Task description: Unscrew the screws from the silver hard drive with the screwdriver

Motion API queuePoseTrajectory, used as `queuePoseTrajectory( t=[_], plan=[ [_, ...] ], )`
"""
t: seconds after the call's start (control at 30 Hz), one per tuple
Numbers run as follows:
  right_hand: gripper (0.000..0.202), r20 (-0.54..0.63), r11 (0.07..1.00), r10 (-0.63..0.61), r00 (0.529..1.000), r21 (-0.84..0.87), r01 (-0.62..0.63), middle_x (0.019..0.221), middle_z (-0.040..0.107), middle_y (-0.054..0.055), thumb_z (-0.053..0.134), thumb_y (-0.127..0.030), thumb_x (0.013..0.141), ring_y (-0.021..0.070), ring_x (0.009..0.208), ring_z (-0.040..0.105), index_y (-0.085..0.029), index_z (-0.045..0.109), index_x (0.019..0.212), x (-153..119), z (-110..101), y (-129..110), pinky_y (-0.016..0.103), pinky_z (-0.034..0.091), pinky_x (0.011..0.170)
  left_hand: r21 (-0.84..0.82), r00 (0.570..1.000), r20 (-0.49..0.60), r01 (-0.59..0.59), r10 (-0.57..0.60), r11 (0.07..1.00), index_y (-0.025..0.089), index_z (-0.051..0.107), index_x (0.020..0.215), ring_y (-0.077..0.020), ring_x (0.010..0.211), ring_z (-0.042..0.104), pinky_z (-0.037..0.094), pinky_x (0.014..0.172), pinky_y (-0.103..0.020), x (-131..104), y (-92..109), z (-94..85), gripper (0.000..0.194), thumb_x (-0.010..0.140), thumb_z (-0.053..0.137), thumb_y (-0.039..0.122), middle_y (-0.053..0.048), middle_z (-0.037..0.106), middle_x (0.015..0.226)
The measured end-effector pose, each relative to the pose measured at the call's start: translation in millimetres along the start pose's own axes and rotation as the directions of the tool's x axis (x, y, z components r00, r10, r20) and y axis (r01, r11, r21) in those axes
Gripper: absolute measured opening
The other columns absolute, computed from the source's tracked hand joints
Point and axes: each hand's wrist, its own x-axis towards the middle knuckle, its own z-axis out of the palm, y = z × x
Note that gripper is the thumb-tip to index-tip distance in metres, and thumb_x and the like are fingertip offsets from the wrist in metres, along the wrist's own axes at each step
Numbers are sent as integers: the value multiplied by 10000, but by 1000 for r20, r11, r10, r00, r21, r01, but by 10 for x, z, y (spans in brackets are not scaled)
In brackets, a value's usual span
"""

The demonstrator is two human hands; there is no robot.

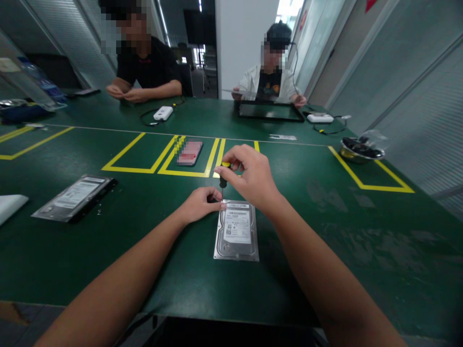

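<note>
A silver hard drive with a white label (238, 226) lies on the green table in front of me. My right hand (249, 173) pinches the handle of a small black and yellow screwdriver (223, 180), held upright with its shaft down at the drive's far left corner. My left hand (200, 205) is at that same corner, thumb and forefinger close together beside the shaft. Whether the left fingertips grip the drive's edge, the shaft or something tiny cannot be made out.
Left on the green table (173, 279) are another drive (74, 197) and small bits. Farther back lie a pink phone (190, 153), a bowl of dark items (362, 148) and white devices. Two people sit opposite, one holding a panel above a black frame (271, 112).
</note>
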Motion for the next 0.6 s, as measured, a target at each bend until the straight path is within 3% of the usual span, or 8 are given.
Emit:
queuePoseTrajectory(
  t=[0.13,0.23,0.3,0.5,0.6],
  plan=[
    [112,-7,1000,10,1000,-26,-10,774,610,-4,635,-284,858,145,755,548,-197,603,795,3,-7,-4,285,404,699,-5,1000,0,12,-12,1000,146,641,838,-179,761,590,448,703,-299,-1,11,1,351,682,768,434,-33,671,819],
    [40,44,999,22,999,35,-23,871,678,9,604,-202,862,151,823,597,-198,643,863,4,-19,-1,286,427,730,-8,1000,-3,18,-18,1000,144,641,837,-175,749,585,443,690,-293,1,14,3,355,676,770,433,-32,668,814],
    [102,73,996,12,997,88,-18,947,706,20,578,-168,866,156,889,620,-197,663,915,2,-23,0,288,444,756,-22,1000,1,17,-17,1000,144,635,835,-174,750,586,442,690,-290,3,10,5,358,675,770,435,-29,663,809],
    [58,39,998,14,999,61,-16,892,671,17,618,-226,859,158,847,599,-203,669,873,-4,-11,11,300,448,752,-13,1000,-2,13,-13,1000,146,636,857,-171,753,581,437,694,-288,6,-11,7,360,685,764,435,-30,664,825],
    [167,66,995,36,997,89,-42,984,704,23,556,-156,863,157,883,622,-204,670,975,-5,-3,17,299,450,754,-5,1000,-3,19,-19,1000,148,637,860,-173,752,581,435,689,-288,4,-8,5,358,682,764,432,-30,667,825]
  ],
)
